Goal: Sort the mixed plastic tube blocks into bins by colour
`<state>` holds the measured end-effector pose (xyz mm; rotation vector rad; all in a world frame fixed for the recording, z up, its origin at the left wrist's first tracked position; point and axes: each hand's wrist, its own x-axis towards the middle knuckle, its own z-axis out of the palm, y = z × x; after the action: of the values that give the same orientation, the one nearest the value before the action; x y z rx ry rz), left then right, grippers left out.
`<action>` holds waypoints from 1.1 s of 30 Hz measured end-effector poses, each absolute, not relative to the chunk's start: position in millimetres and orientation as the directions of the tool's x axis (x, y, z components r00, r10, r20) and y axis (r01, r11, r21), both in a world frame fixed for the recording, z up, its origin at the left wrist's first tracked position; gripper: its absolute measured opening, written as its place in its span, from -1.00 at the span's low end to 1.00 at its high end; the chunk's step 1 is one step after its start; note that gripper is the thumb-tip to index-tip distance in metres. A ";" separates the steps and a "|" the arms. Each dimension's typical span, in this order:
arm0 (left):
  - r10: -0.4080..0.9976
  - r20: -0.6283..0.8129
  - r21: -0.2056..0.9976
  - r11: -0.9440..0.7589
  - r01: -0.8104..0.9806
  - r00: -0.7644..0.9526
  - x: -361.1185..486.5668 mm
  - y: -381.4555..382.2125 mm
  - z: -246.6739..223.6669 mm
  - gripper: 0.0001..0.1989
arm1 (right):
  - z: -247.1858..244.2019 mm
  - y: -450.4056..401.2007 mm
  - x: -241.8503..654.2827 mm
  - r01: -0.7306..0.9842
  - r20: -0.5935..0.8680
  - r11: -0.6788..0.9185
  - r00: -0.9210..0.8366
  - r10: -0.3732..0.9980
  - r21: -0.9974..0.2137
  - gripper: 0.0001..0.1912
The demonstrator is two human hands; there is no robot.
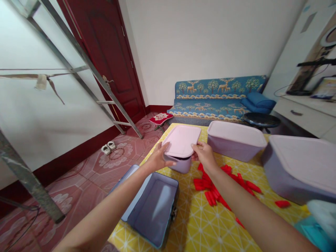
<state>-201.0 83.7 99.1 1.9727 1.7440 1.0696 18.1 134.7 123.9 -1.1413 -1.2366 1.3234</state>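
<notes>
A pink lid (182,140) lies on a small purple box (181,165), with a dark gap under its near edge. My left hand (160,156) holds the lid's left near corner, thumb on top. At the right near corner, my right hand (204,154) grips the lid with thumb and fingers. Many red pieces (216,185) are scattered on the yellow patterned cloth (201,227) under and beside my right forearm. An open blue-grey case (156,203) stands below my left hand, its lid folded back to the left.
Two larger purple boxes with pink lids (236,134) (304,161) stand to the right. A teal and white item (317,220) is at the lower right. Beyond the table are a blue sofa (210,105), a black stool (261,119) and a metal ladder (86,59).
</notes>
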 end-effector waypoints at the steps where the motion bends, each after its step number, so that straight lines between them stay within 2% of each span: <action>1: 0.941 0.338 0.629 -0.212 0.748 -0.018 -198.3 82.5 99.5 -0.06 | 125.4 134.6 16.8 -0.059 -0.014 -0.020 -0.107 0.994 -0.998 -0.77; 6: 0.927 0.375 0.471 -0.180 0.863 -0.011 -189.8 81.2 106.2 -0.36 | 125.7 137.5 13.5 -0.081 0.000 -0.011 -0.136 0.991 -0.997 -0.67; 9: 0.923 0.385 0.454 -0.175 0.874 -0.015 -189.7 82.2 110.6 -0.50 | 119.4 141.3 17.7 -0.013 0.047 0.046 -0.155 0.987 -0.999 -0.65; 11: 0.917 0.395 0.561 -0.188 0.806 -0.060 -192.7 84.7 111.9 -0.58 | 113.2 145.1 23.3 0.135 0.116 0.127 -0.087 0.989 -0.983 -0.59; 13: 0.918 0.356 0.744 -0.167 0.647 -0.172 -197.9 89.2 111.7 -0.67 | 107.3 148.8 28.7 0.275 0.152 0.142 0.016 0.988 -0.951 -0.47; 15: 0.922 0.279 0.869 -0.122 0.480 -0.270 -204.1 94.9 110.7 -0.65 | 103.6 150.4 31.5 0.306 0.065 0.048 0.044 0.997 -0.951 -0.29; 17: 0.924 0.221 0.916 -0.088 0.392 -0.311 -209.6 100.0 110.1 -0.51 | 102.2 149.1 30.1 0.274 -0.127 -0.107 -0.056 0.990 -0.956 -0.21; 20: 0.929 0.140 0.975 -0.069 0.211 -0.341 -214.9 103.7 111.4 -0.45 | 102.0 143.4 22.1 0.247 -0.351 -0.290 -0.257 0.900 -0.925 -0.39; 23: 0.926 0.034 0.999 -0.038 -0.004 -0.377 -217.4 103.9 113.5 -0.56 | 100.8 138.2 14.1 0.206 -0.404 -0.354 -0.320 0.857 -0.912 -0.66; 26: 0.913 -0.068 0.990 0.013 -0.138 -0.402 -218.8 104.0 113.0 -0.68 | 98.8 135.2 13.0 0.159 -0.413 -0.381 -0.327 0.850 -0.911 -0.82; 29: 0.910 -0.132 0.974 0.045 -0.223 -0.394 -219.9 104.9 109.6 -0.74 | 96.2 131.4 19.8 0.115 -0.405 -0.390 -0.340 0.849 -0.914 -0.85; 33: 0.908 -0.236 0.937 0.118 -0.327 -0.347 -222.7 108.6 102.3 -0.70 | 90.1 122.3 35.5 0.058 -0.375 -0.377 -0.328 0.867 -0.924 -0.70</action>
<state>-222.7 108.6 102.3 0.6365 1.3256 1.4690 35.5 122.3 90.1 -1.3092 -1.2405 1.7670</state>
